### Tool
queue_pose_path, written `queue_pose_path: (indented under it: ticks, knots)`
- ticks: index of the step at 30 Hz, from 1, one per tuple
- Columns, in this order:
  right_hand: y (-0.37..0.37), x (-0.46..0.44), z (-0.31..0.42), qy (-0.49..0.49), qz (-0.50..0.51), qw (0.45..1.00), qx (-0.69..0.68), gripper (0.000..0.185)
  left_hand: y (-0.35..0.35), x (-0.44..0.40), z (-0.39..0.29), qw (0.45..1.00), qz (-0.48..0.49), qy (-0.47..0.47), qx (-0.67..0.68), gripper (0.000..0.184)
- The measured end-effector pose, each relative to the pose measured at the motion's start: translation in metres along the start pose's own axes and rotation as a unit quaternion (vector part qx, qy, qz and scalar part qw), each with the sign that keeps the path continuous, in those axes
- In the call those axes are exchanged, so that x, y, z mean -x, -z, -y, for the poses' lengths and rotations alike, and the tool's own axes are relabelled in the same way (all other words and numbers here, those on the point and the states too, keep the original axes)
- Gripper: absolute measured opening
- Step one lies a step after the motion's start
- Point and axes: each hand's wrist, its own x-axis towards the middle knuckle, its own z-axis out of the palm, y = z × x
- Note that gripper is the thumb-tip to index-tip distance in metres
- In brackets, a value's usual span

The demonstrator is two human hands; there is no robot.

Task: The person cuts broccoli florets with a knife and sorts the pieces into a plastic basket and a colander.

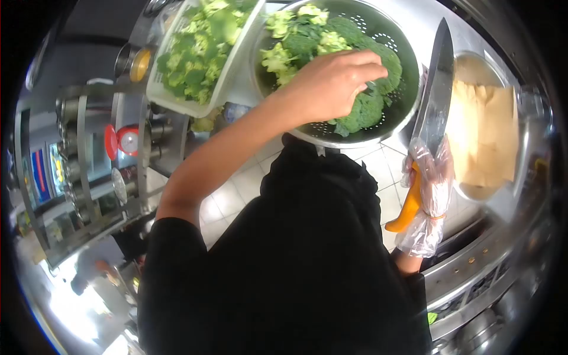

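My bare left hand [340,80] reaches into a large metal colander [409,112], its fingers bent closed over a head of broccoli [362,113]; the fingertips are partly hidden against the green. Cut broccoli pieces [281,59] with pale stems lie on the colander's left side. To the right of the colander, my right hand [438,171] wears a clear plastic glove with an orange band at the wrist. It is wrapped round the orange-yellow handle of a large kitchen knife [436,83], whose broad blade points away from me.
A white plastic basket [222,92] full of broccoli florets stands left of the colander. On the right, brown paper or cardboard [482,136] lies over a metal pan [473,64]. Metal shelving with pots and a red kitchen scale [127,140] stands at left. Light floor tiles [378,168] show below.
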Motion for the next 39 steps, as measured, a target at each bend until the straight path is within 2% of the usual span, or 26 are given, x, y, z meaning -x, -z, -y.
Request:
queue_pose_path:
  ticks: [2,4,5,6,7,8,9,11,12,13,16,17,19,21,22,23,25,27,28,30,31,34,35,37,39]
  knots:
    - [0.009,0.001,-0.004,0.003,-0.04,0.999,-0.017,0.031,-0.016,-0.009,-0.01,0.997,0.037,-0.045,-0.05,0.029]
    - [0.016,0.0,-0.012,-0.004,-0.027,0.999,-0.021,0.035,-0.043,0.001,-0.024,0.966,0.166,-0.145,-0.132,0.029]
    - [0.022,-0.002,-0.017,-0.009,-0.025,0.999,-0.024,0.035,-0.054,0.003,-0.029,0.936,0.225,-0.183,-0.2,0.032]
    - [0.028,-0.005,-0.023,-0.032,-0.009,0.999,-0.017,0.035,-0.06,0.006,-0.03,0.868,0.335,-0.173,-0.323,0.038]
    - [0.031,-0.007,-0.024,-0.045,0.011,0.999,0.009,0.036,-0.066,0.005,-0.028,0.868,0.34,-0.159,-0.324,0.038]
    - [0.035,-0.009,-0.025,-0.058,0.032,0.997,0.035,0.037,-0.071,0.002,-0.024,0.834,0.355,-0.194,-0.375,0.041]
    - [0.032,-0.002,-0.042,-0.074,-0.08,0.994,0.012,0.039,-0.075,0.0,-0.024,0.795,0.371,-0.224,-0.425,0.045]
    - [0.031,0.005,-0.044,-0.062,-0.058,0.996,0.0,0.039,-0.095,-0.005,-0.018,0.77,0.386,-0.221,-0.457,0.045]
    - [0.028,0.007,-0.041,-0.055,-0.029,0.998,-0.006,0.038,-0.094,-0.014,-0.013,0.794,0.368,-0.206,-0.438,0.043]
    - [0.025,0.008,-0.039,-0.048,-0.009,0.999,-0.005,0.038,-0.1,-0.018,-0.005,0.789,0.326,-0.223,-0.471,0.041]
    - [0.011,0.011,-0.031,-0.021,0.031,0.999,0.006,0.038,-0.092,-0.04,0.01,0.841,0.225,-0.248,-0.425,0.029]
    - [0.005,0.011,-0.029,-0.011,0.044,0.999,0.009,0.037,-0.08,-0.049,0.012,0.854,0.264,-0.238,-0.38,0.039]
    - [0.0,0.009,-0.033,0.004,0.065,0.998,0.017,0.037,-0.091,-0.062,0.018,0.877,0.284,-0.199,-0.332,0.056]
    - [-0.008,0.01,-0.031,0.021,0.088,0.996,0.025,0.037,-0.077,-0.07,0.007,0.865,0.333,-0.167,-0.335,0.072]
    - [-0.011,0.011,-0.031,0.028,0.098,0.994,0.029,0.036,-0.066,-0.071,0.002,0.871,0.346,-0.145,-0.318,0.089]
    - [-0.015,0.011,-0.03,0.034,0.107,0.993,0.032,0.036,-0.059,-0.073,0.008,0.874,0.334,-0.137,-0.324,0.089]
    - [-0.022,0.009,-0.022,0.044,0.12,0.991,0.041,0.036,-0.042,-0.078,0.028,0.925,0.32,-0.087,-0.183,0.102]
    - [-0.024,0.008,-0.016,0.053,0.127,0.989,0.045,0.036,-0.016,-0.087,0.06,0.943,0.333,-0.028,-0.012,0.119]
    - [-0.027,0.007,-0.012,0.062,0.13,0.988,0.049,0.035,0.001,-0.064,0.076,0.971,0.229,-0.042,0.048,0.122]
    - [-0.025,0.005,-0.001,0.075,0.117,0.989,0.051,0.035,0.005,-0.029,0.106,0.99,0.103,-0.01,0.096,0.12]
    - [-0.022,0.003,0.005,0.079,0.111,0.99,0.048,0.035,0.01,-0.017,0.112,0.979,0.102,0.04,0.169,0.116]
    - [-0.013,-0.001,0.019,0.085,0.097,0.991,0.035,0.034,0.024,-0.009,0.079,0.975,0.099,0.147,0.135,0.112]
    - [-0.011,-0.001,0.022,0.084,0.097,0.991,0.029,0.034,0.019,-0.013,0.064,0.974,0.1,0.144,0.14,0.112]
    - [-0.006,0.003,0.026,0.08,0.098,0.992,0.022,0.034,0.014,-0.018,0.043,0.981,0.132,0.135,0.038,0.105]
    - [-0.004,0.006,0.028,0.076,0.097,0.992,0.02,0.033,0.009,-0.019,0.04,0.983,0.139,0.117,0.03,0.1]
